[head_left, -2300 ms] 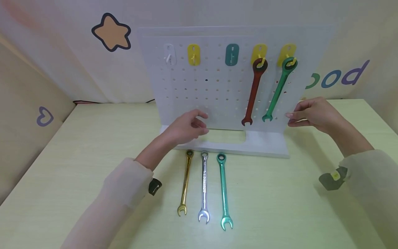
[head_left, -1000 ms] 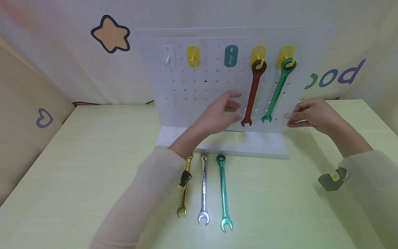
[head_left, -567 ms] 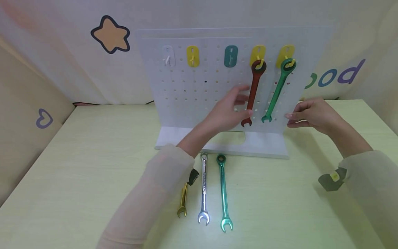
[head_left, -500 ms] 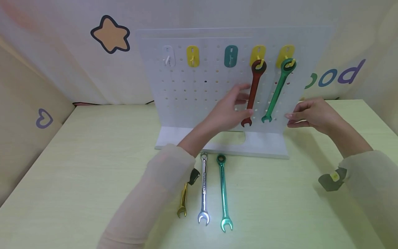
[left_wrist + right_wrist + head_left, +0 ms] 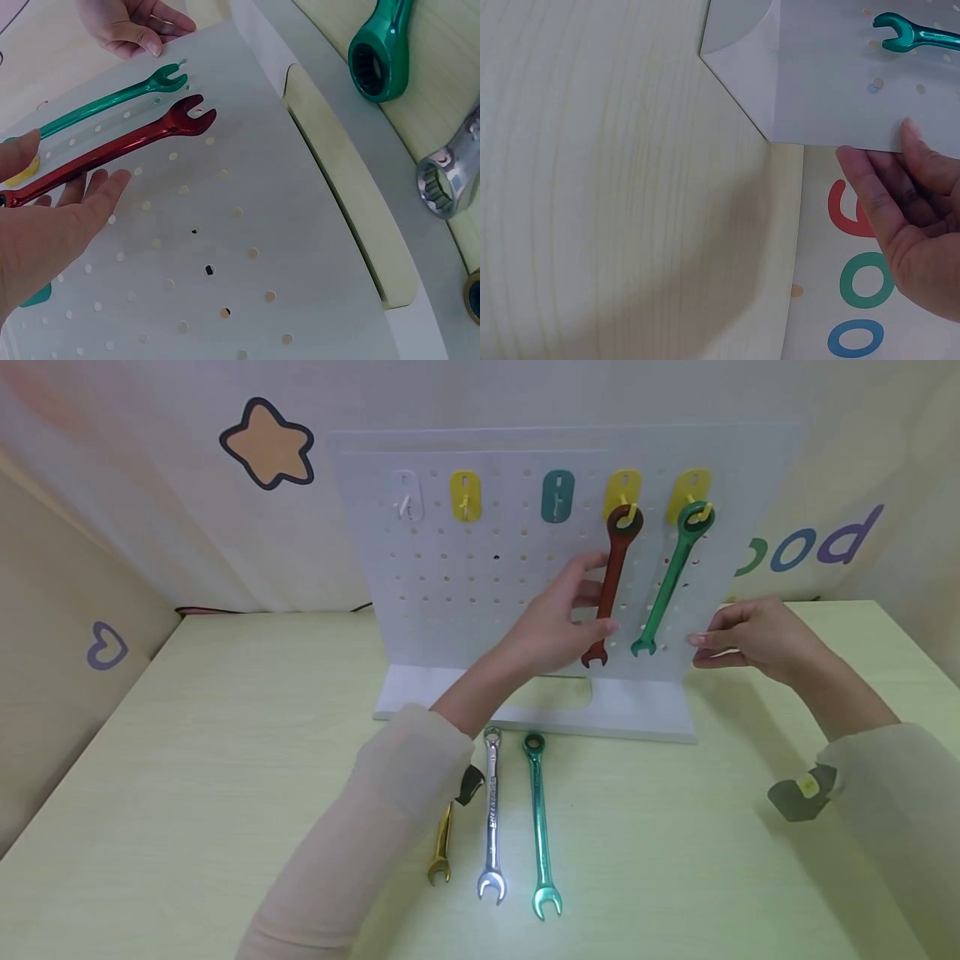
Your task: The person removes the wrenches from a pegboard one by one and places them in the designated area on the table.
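Note:
My left hand (image 5: pixel 558 622) is at the red wrench (image 5: pixel 615 564), which hangs by its ring end from a yellow hook. In the left wrist view, the red shaft runs between the spread thumb and fingers, and the fingers are only slightly bent. At the pegboard's (image 5: pixel 450 635) right edge, my right hand (image 5: pixel 757 635) holds the board, thumb over its face and fingers at the edge. A green wrench (image 5: pixel 667 585) hangs between the red one and this hand. On the table lie a silver wrench (image 5: pixel 492 818), a teal wrench (image 5: pixel 540 827) and a gold wrench (image 5: pixel 442 847), partly hidden by my left sleeve.
Left of the hanging wrenches, the board carries a white hook (image 5: pixel 407 497), a yellow hook (image 5: pixel 466 497) and a teal hook (image 5: pixel 557 497), all bare. The board's white base (image 5: pixel 645 710) stands on the pale wooden table (image 5: pixel 262 710). Behind is a curtain (image 5: pixel 172 527).
My left hand has moved right and up from the board's lower middle to the red wrench, its sleeve now covering part of the gold wrench. The right hand has stayed at the edge.

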Demonstrator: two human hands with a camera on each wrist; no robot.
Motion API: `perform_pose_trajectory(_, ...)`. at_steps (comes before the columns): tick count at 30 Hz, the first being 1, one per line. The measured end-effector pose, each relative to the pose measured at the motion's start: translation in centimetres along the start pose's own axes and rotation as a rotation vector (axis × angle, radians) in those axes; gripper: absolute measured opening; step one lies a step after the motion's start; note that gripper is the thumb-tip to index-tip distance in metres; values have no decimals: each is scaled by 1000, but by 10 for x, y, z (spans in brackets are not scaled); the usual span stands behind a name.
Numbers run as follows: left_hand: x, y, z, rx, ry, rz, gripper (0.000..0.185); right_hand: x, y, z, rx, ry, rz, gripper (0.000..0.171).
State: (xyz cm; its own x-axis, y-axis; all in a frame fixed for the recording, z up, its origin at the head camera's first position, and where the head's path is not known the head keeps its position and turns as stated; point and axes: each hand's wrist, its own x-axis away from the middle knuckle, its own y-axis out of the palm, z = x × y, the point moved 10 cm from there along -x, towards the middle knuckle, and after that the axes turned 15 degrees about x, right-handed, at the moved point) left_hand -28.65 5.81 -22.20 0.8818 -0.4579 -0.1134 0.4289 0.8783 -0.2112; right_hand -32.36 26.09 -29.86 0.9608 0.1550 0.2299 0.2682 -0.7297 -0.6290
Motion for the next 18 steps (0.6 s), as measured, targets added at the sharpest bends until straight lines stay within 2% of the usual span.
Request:
perform_pose_trajectory(10,2,-2,3,4,39,14,54,0,-1,1,14,-5,5,11)
perform_pose_trajectory(18,0,-1,6,30,28,-4,48,-3,0,1,-13,0,-7,9)
